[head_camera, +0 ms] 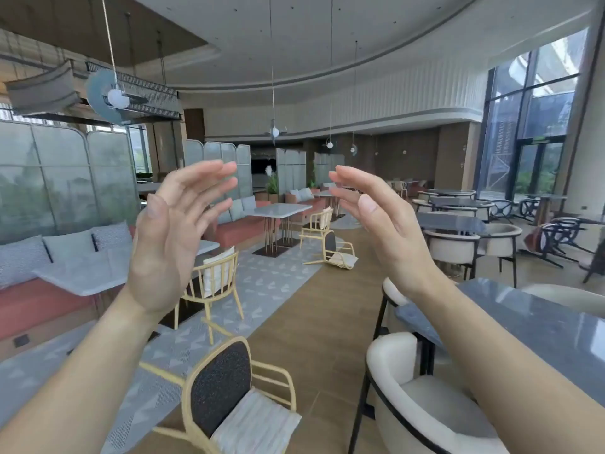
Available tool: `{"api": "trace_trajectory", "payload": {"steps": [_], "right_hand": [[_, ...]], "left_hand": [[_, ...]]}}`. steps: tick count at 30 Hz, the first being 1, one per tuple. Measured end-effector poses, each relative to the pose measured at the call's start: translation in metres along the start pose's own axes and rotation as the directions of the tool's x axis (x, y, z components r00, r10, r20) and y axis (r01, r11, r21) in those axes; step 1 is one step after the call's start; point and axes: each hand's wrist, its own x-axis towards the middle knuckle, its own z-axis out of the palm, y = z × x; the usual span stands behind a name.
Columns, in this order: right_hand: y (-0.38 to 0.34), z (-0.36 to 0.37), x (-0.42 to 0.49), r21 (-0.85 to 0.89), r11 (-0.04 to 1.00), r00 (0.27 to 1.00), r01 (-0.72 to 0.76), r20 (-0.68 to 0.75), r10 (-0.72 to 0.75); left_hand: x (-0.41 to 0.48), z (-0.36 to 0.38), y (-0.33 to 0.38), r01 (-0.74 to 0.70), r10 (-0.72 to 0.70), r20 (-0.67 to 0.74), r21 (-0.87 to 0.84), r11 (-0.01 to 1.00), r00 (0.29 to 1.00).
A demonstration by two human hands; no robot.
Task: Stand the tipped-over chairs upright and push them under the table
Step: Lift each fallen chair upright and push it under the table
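Both hands are up at chest height, palms facing each other, and nothing is in them: the left hand point(170, 244) has its fingers point(209, 178) loose and spread, and the right hand point(383, 231) mirrors it with its fingers point(350, 181) gently curved and empty. The near tipped chair point(219, 381) lies on the floor well below the fingers and between the two forearms, sitting closer to the left hand's side. Its dark back panel slants up towards the hands, and its yellow legs seem to stick out leftward over the carpet. So the reach looks like straight down and slightly left, with the left hand better placed for the frame. A second tipped chair point(330, 247) lies far beyond the fingertips, seen low in the gap between the hands. Left of the left fingers stands the pale counter point(75, 276), where an upright chair point(216, 280) sits already. That's likely where the near one belongs.
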Motion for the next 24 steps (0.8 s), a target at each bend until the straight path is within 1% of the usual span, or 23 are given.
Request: {"api": "trace_trajectory", "payload": {"steps": [1,2,3,5,10,15,16,19,22,24], "right_hand": [[0.018,-0.005,0.008,0.008,1.000,1.000,0.010,-0.007,-0.009],[0.033,-0.011,0.015,0.023,1.000,1.000,-0.003,-0.008,0.003],[0.053,-0.016,0.022,0.035,0.999,1.000,-0.011,0.000,0.011],[0.091,-0.020,0.037,0.056,0.998,0.999,-0.033,0.045,0.031],[0.189,-0.013,0.070,0.143,0.986,0.986,-0.090,0.154,0.068],[0.292,0.027,0.094,0.196,0.966,0.959,-0.169,0.261,0.115],[0.314,0.037,0.098,0.212,0.959,0.952,-0.189,0.280,0.126],[0.376,0.069,0.112,0.218,0.953,0.936,-0.212,0.327,0.133],[0.434,0.096,0.133,0.224,0.940,0.920,-0.256,0.355,0.166],[0.472,0.112,0.146,0.226,0.933,0.911,-0.278,0.371,0.182]], "left_hand": [[0.007,0.005,-0.015,-0.028,0.029,-0.018,0.030,0.999,0.999],[0.016,0.005,-0.029,-0.007,0.008,-0.041,0.018,1.000,0.999],[0.024,0.006,-0.044,0.021,-0.018,-0.057,0.053,0.998,0.998],[0.036,0.010,-0.077,0.047,-0.039,-0.076,0.100,0.994,0.996],[0.054,0.002,-0.154,0.140,-0.119,-0.153,0.131,0.982,0.981],[0.054,-0.032,-0.236,0.222,-0.181,-0.229,0.168,0.960,0.956],[0.052,-0.041,-0.255,0.230,-0.190,-0.235,0.154,0.961,0.953],[0.051,-0.073,-0.313,0.221,-0.173,-0.265,0.162,0.962,0.948],[0.059,-0.105,-0.370,0.230,-0.183,-0.303,0.130,0.964,0.935],[0.063,-0.123,-0.408,0.239,-0.189,-0.303,0.137,0.961,0.934]]}}
